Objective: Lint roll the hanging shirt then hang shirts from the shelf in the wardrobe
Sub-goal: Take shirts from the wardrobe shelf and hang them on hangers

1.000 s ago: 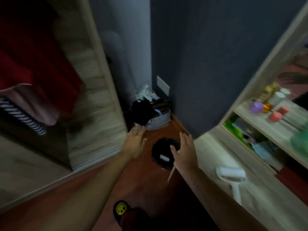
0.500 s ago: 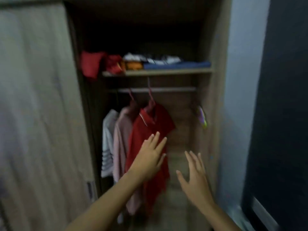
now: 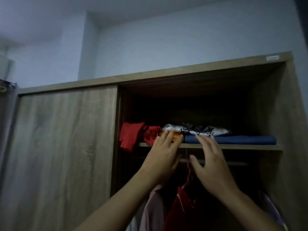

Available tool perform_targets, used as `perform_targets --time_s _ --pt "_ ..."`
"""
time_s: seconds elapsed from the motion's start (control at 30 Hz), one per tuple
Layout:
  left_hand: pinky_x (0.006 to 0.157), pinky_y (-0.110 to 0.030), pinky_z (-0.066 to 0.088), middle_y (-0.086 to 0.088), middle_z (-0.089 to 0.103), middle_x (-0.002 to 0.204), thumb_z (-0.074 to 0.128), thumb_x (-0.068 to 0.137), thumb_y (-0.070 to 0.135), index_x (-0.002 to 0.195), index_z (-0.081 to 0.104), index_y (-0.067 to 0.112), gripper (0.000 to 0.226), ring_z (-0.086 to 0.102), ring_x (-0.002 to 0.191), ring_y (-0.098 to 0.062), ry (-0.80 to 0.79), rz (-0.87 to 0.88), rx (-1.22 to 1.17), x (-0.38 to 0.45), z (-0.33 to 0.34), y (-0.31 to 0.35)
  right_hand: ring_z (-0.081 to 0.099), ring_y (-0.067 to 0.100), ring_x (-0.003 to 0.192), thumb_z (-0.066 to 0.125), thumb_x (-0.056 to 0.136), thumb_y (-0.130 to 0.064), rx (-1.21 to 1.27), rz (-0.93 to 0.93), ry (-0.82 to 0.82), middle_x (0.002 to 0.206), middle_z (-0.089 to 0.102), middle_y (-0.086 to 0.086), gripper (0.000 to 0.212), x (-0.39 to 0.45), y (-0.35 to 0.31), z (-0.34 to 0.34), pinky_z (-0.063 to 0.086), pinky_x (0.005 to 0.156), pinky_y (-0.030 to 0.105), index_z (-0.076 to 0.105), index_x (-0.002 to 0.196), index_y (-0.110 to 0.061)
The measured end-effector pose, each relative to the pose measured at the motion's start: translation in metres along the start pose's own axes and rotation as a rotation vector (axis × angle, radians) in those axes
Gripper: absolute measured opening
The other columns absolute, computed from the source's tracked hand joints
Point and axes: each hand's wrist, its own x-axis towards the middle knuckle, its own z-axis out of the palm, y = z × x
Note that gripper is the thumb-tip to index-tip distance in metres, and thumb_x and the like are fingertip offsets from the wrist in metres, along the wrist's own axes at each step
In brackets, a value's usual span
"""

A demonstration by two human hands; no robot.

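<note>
Up at the shelf: both your hands are raised to its front edge, in the open right half of the wardrobe (image 3: pixel 196 75).
Left hand (image 3: pixel 164 160): fingers straight and spread, holding nothing; the fingertips reach the orange garment (image 3: pixel 177 136) at the shelf (image 3: pixel 250 147) edge — whether they press on it or only overlap it from this angle, you cannot tell.
Right hand (image 3: pixel 211 165): open as well, fingers extended, thumb out to the side, nothing in it; its tips sit just below the patterned shirt (image 3: pixel 195 130) and in front of the blue folded garment (image 3: pixel 233 139).
Why held so: your two flat hands look set to take a folded piece from both sides so it keeps its fold. That is a judgement.
Task's things: the folded shirts lie along the shelf's front edge, the patterned one on top of the blue, the orange at the stack's left end.
Left end of shelf: a red garment (image 3: pixel 130 135) hangs over the edge, loose and crumpled.
Below the shelf: the rail (image 3: pixel 233 163) carries a red hanging shirt (image 3: pixel 181 209) and a pale pink one (image 3: pixel 154 209), right under your wrists.
In the way: the sliding door (image 3: pixel 63 155) covers the left half — reach only from the right. The red garment touches the stack and may drag along with it.
Light: dim; the shelf's back is too dark to read.
</note>
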Motion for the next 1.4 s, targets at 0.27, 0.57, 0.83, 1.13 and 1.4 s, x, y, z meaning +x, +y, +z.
perform_targets --time_s 0.27,0.57,0.83,1.13,1.4 --pt "0.119 -0.042 0.007 -0.008 0.001 0.161 0.041 0.099 0.037 0.151 0.017 0.024 0.059 -0.001 0.148 -0.024 0.013 -0.106 0.032 0.056 0.022 -0.029 0.005 0.016 0.149 0.051 0.096 -0.028 -0.139 -0.029 -0.038 0.158 0.023 -0.003 0.055 0.097 0.049 0.014 0.016 0.117 0.038 0.031 0.147 -0.027" --pt "0.117 -0.047 0.009 -0.008 0.025 0.156 0.056 0.087 0.035 0.15 0.022 0.022 0.073 0.023 0.143 -0.025 -0.029 -0.099 0.152 0.143 0.066 -0.036 0.047 0.02 0.124 0.049 0.095 -0.036 -0.314 -0.038 -0.139 0.135 0.051 0.002 0.045 0.139 0.091 0.032 0.042 0.103 0.039 0.046 0.137 -0.022" --pt "0.097 -0.039 0.04 -0.008 0.063 0.116 0.048 0.093 0.019 0.115 0.051 0.015 0.022 0.06 0.106 -0.026 0.138 -0.048 0.119 0.169 0.084 -0.058 0.06 0.023 0.096 0.051 0.092 -0.042 -0.396 -0.032 -0.234 0.106 0.063 0.003 0.03 0.171 0.092 0.041 0.05 0.086 0.044 0.056 0.117 -0.026" --pt "0.079 -0.038 0.051 -0.004 0.057 0.111 0.057 0.082 0.031 0.121 0.05 0.022 0.041 0.059 0.096 -0.024 0.017 -0.052 -0.076 0.174 0.091 -0.081 0.059 0.023 0.104 0.06 0.09 -0.015 -0.544 0.08 -0.493 0.12 0.062 0.004 0.041 0.204 0.132 -0.005 0.047 0.091 0.036 0.054 0.13 -0.021" --pt "0.08 -0.03 0.043 -0.002 0.056 0.103 0.049 0.096 0.015 0.115 0.055 0.015 0.02 0.058 0.096 -0.022 -0.217 -0.094 -0.063 0.233 0.106 -0.04 0.044 0.026 0.129 0.047 0.097 -0.014 -0.888 -0.027 -0.387 0.146 0.04 0.007 0.05 0.213 0.16 -0.045 0.039 0.104 0.038 0.038 0.145 -0.027"
